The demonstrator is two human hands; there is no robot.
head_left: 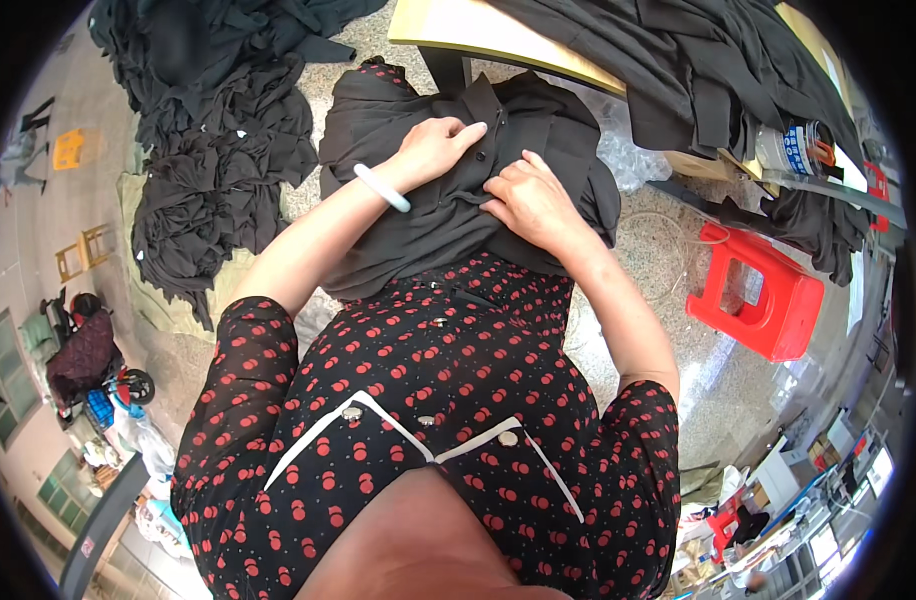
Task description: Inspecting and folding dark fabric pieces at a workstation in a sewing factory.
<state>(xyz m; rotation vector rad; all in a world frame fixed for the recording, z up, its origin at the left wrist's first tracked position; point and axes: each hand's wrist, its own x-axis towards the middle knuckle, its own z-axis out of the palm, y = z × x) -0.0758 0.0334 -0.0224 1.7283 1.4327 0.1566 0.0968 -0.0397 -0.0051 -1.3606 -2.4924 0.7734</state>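
Observation:
A black buttoned shirt (408, 230) lies bunched across my lap, its collar at the far end and small dark buttons along the front edge. My left hand (436, 150), with a pale bangle (382, 188) on the wrist, is closed on the cloth left of the button line, the thumb stretched toward the front edge. Slightly nearer and to the right, my right hand (534, 200) pinches the shirt beside the buttons. The fingertips of both hands are partly hidden by the cloth and the hands themselves.
Heaps of dark garments (213, 170) lie on the floor at the left, partly over a greenish cloth (143, 290). More dark garments (668, 60) cover a wooden-edged table (478, 30) at the far right. A red plastic stool (778, 305) and clear plastic bag (633, 150) are to the right.

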